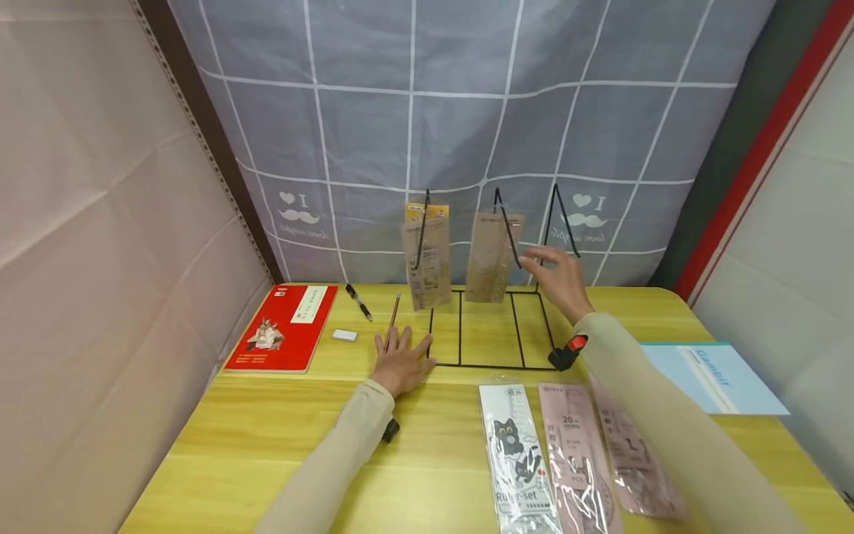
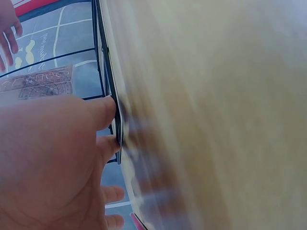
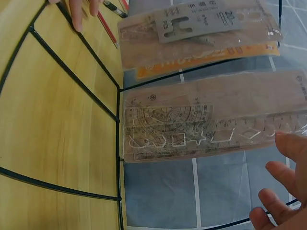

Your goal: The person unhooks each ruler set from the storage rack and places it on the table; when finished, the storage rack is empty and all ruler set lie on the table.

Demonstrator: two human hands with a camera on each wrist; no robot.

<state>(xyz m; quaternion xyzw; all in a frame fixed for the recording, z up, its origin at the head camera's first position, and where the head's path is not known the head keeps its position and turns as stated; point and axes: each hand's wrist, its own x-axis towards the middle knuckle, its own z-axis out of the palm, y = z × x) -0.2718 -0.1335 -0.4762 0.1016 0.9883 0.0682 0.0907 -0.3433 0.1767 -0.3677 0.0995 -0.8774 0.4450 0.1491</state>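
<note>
My left hand [image 1: 402, 363] rests with spread fingers at the front left corner of a black wire display rack [image 1: 490, 366]. In the left wrist view its thumb [image 2: 106, 111] and a finger touch the base wire. My right hand [image 1: 559, 280] is raised beside the tip of the middle hook [image 1: 512, 241], fingers loosely extended and nothing held. From that hook hangs a clear-packed ruler set [image 1: 492, 259]; the right wrist view shows its protractor and ruler [image 3: 201, 129] near the fingertips. On the left hook hang another ruler set [image 1: 427, 259] and a yellow-topped pack [image 1: 437, 211] behind it.
In front of the rack lie a white cat ruler set [image 1: 517, 452] and two pink ruler sets [image 1: 575, 452], one partly under my right sleeve. A red notebook [image 1: 283, 330], pen [image 1: 359, 301], eraser [image 1: 345, 336] and pencil [image 1: 394, 319] lie left; a blue booklet [image 1: 717, 378] lies right.
</note>
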